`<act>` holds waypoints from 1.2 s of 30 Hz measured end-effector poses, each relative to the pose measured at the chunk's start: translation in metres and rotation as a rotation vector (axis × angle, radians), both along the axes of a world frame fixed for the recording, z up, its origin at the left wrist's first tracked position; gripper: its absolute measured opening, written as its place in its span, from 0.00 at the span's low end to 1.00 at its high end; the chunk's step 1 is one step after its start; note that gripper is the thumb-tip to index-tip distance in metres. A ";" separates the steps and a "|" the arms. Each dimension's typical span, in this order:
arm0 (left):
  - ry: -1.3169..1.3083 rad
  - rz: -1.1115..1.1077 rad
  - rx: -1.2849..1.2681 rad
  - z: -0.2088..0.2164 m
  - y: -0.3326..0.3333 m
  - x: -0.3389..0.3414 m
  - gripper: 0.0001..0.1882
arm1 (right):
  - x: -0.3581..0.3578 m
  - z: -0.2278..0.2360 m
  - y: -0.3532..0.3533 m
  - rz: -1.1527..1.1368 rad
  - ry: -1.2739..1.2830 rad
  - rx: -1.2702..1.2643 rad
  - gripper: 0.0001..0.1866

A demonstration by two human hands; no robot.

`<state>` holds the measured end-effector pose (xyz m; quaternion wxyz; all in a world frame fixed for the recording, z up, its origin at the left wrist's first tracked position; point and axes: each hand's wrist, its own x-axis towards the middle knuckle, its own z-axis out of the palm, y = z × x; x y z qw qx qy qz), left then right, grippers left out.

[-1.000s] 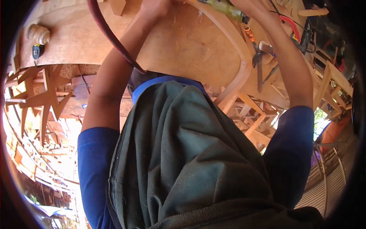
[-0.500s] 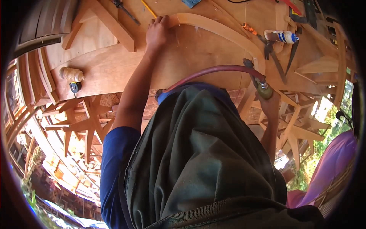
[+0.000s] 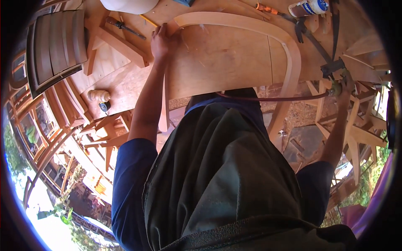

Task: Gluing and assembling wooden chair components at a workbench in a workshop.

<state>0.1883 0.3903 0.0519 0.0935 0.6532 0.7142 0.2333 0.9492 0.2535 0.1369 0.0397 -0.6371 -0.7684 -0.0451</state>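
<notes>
A curved pale wooden frame [image 3: 234, 20] lies on the plywood bench and bends round at its right side. That side [image 3: 292, 71] runs toward me past the near bench edge. My left hand [image 3: 160, 42] is closed round the frame's far left corner. In my right hand [image 3: 345, 88], off to the right, is an air tool with a black head [image 3: 333, 67]. Its dark red hose [image 3: 276, 99] stretches across in front of my body. The right fingers are partly hidden by the tool. A hammer [image 3: 312, 37] with an orange handle end lies left of that tool.
On the bench lie a screwdriver [image 3: 123, 27], a glue bottle [image 3: 307, 7], a tape measure [image 3: 104, 106] and a beige bottle [image 3: 99, 95]. Slatted curved panels [image 3: 58, 44] stand at the left. Wooden frames [image 3: 356, 134] pile up below the bench's right end.
My right hand has carried the air tool rightward, away from the curved frame, pulling the hose straighter. My left hand stays on the frame. The view has turned.
</notes>
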 end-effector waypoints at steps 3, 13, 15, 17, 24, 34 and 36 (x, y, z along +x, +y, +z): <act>0.006 0.007 0.015 -0.002 0.001 0.000 0.29 | 0.009 -0.031 0.008 0.084 -0.091 0.101 0.20; -0.023 0.006 -0.041 -0.003 0.003 -0.003 0.40 | 0.008 -0.079 0.041 -0.034 -0.225 -0.093 0.23; -0.030 0.015 -0.051 0.000 0.002 -0.002 0.40 | 0.011 -0.081 0.047 -0.072 -0.290 -0.163 0.24; -0.046 0.029 -0.053 0.004 0.001 -0.001 0.40 | 0.011 -0.079 0.051 -0.076 -0.217 -0.187 0.27; -0.104 0.140 -0.221 0.015 0.000 0.001 0.45 | -0.079 -0.013 0.079 -0.015 0.167 0.016 0.36; -0.583 0.114 0.008 -0.011 -0.003 -0.024 0.33 | -0.509 -0.008 0.231 0.383 0.613 0.057 0.24; -0.653 0.184 -0.025 -0.012 -0.004 -0.023 0.31 | -0.563 -0.030 0.263 0.532 0.523 0.226 0.30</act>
